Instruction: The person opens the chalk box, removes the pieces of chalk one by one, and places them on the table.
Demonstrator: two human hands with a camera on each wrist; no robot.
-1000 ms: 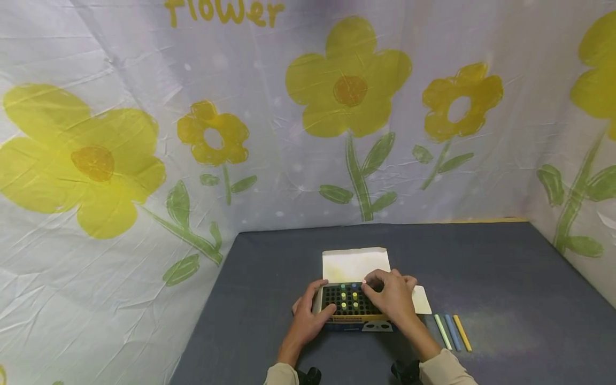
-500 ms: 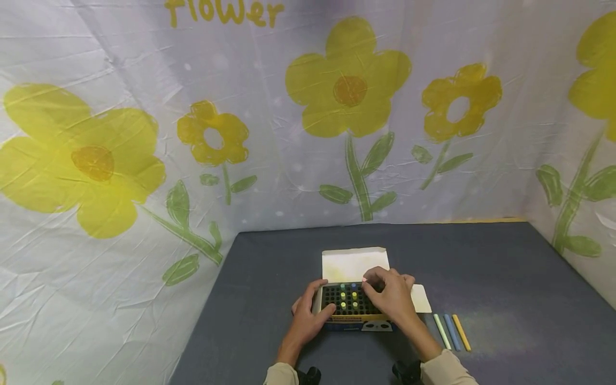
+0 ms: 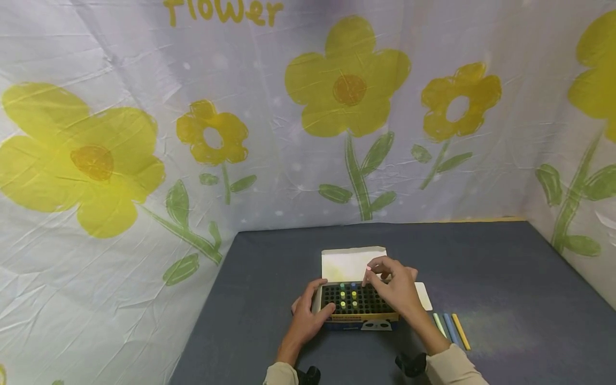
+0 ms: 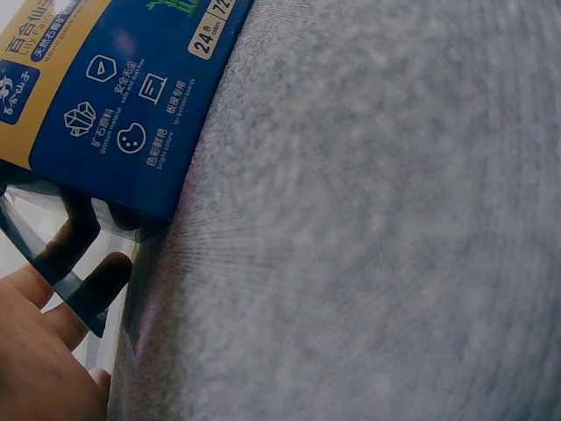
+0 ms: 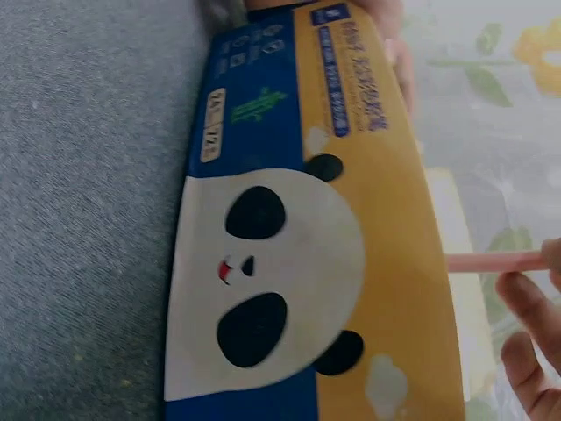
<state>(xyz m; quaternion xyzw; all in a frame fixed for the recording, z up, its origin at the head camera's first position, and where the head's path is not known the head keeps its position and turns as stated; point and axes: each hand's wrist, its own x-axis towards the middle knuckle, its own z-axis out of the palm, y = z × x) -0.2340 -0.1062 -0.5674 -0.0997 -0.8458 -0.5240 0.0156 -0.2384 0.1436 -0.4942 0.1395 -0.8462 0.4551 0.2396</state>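
Note:
A chalk box (image 3: 344, 317), blue and yellow with a panda on its front, stands with its white lid (image 3: 353, 263) folded back. Its dark grid of holes (image 3: 372, 305) bears several chalk ends: yellow ones (image 3: 343, 295) in the middle, a green and a blue one (image 3: 353, 285) at the back. My left hand (image 3: 308, 314) grips the box's left end, thumb at the front edge, fingers toward the back. Between thumb and fingers, my right hand (image 3: 399, 286) pinches a pink chalk stick (image 5: 495, 262) upright above the holes; whether its lower end is inside one is hidden.
To the right of the box, three chalk sticks lie on the dark table (image 3: 269, 278): pale green (image 3: 439, 324), blue (image 3: 451, 327) and orange-yellow (image 3: 461, 331). A white side flap (image 3: 423, 297) sticks out at the box's right end. Flower-printed cloth (image 3: 289, 176) hangs behind and at both sides.
My right hand has risen slightly, and more of the pink chalk stick shows above the holes. The left hand has stayed on the box.

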